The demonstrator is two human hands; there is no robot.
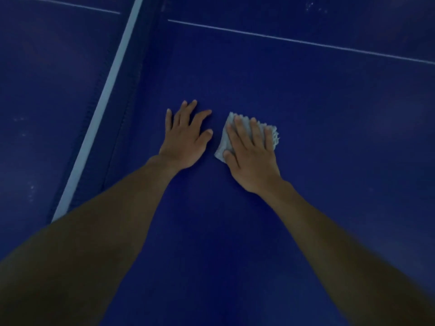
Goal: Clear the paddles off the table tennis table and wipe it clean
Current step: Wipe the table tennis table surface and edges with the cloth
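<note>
I am at the wiping step. My right hand point(251, 158) lies flat, its fingers point(242, 130) straight, pressing a small pale cloth point(274, 136) onto the smooth dark blue table point(317, 109). My left hand point(186, 142) rests spread and empty just left of it. No paddles show. The cloth looks soft and frayed at its right edge. Next I need a firm, even sweep, probably toward the net point(103, 107) on the left.

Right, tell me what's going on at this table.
A person is wiping the blue table tennis table. The right hand presses a pale cloth flat on the surface, fingers straight. The left hand rests flat beside it, fingers spread, holding nothing, near the net. No paddles are in view.
</note>
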